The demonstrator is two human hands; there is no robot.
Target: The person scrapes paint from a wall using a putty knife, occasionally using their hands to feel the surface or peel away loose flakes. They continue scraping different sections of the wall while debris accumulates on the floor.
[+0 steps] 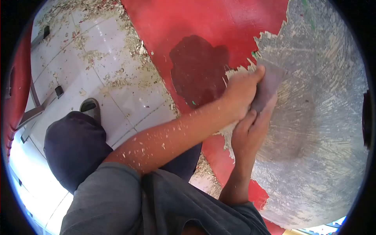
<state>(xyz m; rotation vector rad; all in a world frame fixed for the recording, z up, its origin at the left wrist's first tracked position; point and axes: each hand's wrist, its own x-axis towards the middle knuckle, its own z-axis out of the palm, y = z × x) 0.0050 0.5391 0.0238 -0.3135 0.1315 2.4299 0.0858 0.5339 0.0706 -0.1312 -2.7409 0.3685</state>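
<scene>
A flat grey-brown blade or plate [271, 81] lies against the grey scraped surface [313, 129], beside the jagged edge of a red coating [203, 19]. My left hand [243, 91] is closed around its left side, thumb along the top. Lower down, my right hand [252, 129] grips the same piece near its lower end, its fingers close to my left hand. Pale flakes cling to my left forearm. Part of the piece's lower end is hidden by my hands.
Heaps of pale shavings [135, 43] lie along the red panel's edge and over the white tiled floor [113, 92]. At the far left stands a red object with metal legs [33, 113]. My knee [76, 145] and shoe [91, 107] are at the lower left.
</scene>
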